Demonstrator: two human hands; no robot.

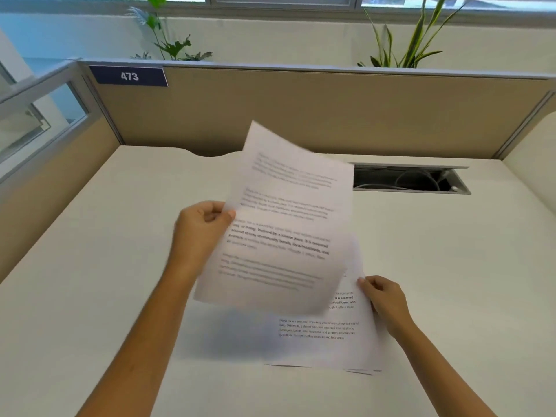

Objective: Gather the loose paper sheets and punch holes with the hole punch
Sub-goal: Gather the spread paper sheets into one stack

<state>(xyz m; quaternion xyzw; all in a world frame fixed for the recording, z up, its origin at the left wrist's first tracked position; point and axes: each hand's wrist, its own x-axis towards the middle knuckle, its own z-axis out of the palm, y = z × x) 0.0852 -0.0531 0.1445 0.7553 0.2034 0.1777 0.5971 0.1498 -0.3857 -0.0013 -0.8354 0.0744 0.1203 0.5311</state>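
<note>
Under the right hand [383, 299], nearest the person: stack [328, 341] of printed sheets flat on the desk [120, 296]. Fingers curled over its right edge, thumb on top. Looks like pinning, so the pile doesn't slide while the next page lands. Bottom edges are slightly fanned, so the stack isn't squared.

Between the hands and above the stack: one sheet [285, 230], airborne, tilted, top corner pointing away from the person. Left hand [204, 227] pinches its left edge, thumb on the printed face, fingers behind. An edge grip keeps the page clear of the palm and lets it drop onto the pile. Sheet is motion-blurred and overlaps the stack's upper left; shadow falls on the desk below it, so it's clearly not touching down.

Step, as I read it: gathering, sheet going onto the stack. Edges will need tapping square before punching, else holes won't line up.

Beyond the right hand: open cable slot [409, 179] in the desk, wires inside. Beyond both hands: partition [301, 115], tag "473" up-left of the left hand, plants [168, 43] behind it.

Hole punch: not visible anywhere in view. No other loose sheets visible on the desk.
</note>
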